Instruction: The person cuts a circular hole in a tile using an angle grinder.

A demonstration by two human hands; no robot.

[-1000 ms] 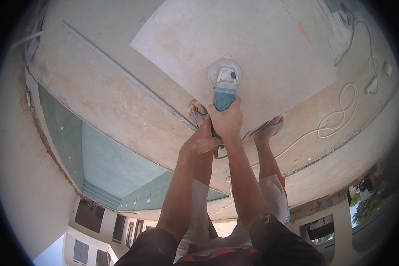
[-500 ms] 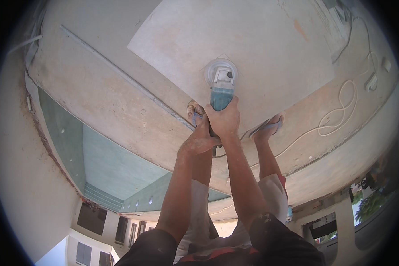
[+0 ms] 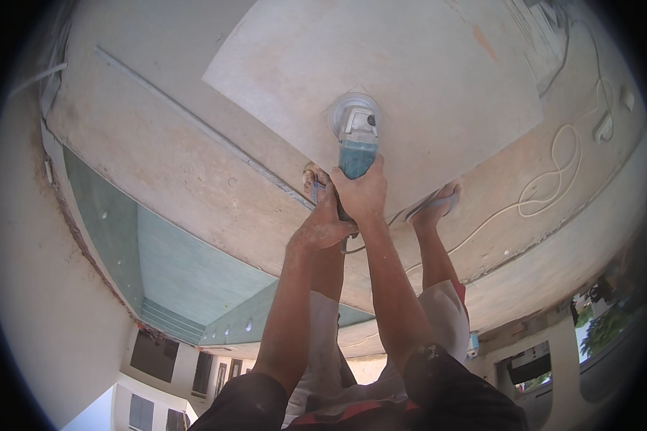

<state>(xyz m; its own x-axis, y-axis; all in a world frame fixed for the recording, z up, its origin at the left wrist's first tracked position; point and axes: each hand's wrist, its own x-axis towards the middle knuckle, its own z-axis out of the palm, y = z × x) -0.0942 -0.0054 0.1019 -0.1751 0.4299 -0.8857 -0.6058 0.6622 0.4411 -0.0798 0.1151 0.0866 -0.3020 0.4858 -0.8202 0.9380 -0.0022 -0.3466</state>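
We had right grip (image 3: 363, 192) and left grip (image 3: 320, 230) clamped on grinder (image 3: 358, 152), its disc (image 3: 337, 117) at 12 o'clock, cable (image 3: 519, 209) at 3.

Poolside worksite, seemingly: teal basin (image 3: 194, 248), stained floor (image 3: 180, 169).

the dusty, stained concrete floor (image 3: 216, 201) carries a large, pale, straight-edged panel (image 3: 438, 122), lying flat. the round disc of a teal angle grinder (image 3: 358, 154) is against the panel near its closest corner. on the floor, a long, thin metal bar (image 3: 201, 126) lies left of the panel; a loosely looped white cable (image 3: 482, 231) lies right of it, near a white socket block (image 3: 602, 131).
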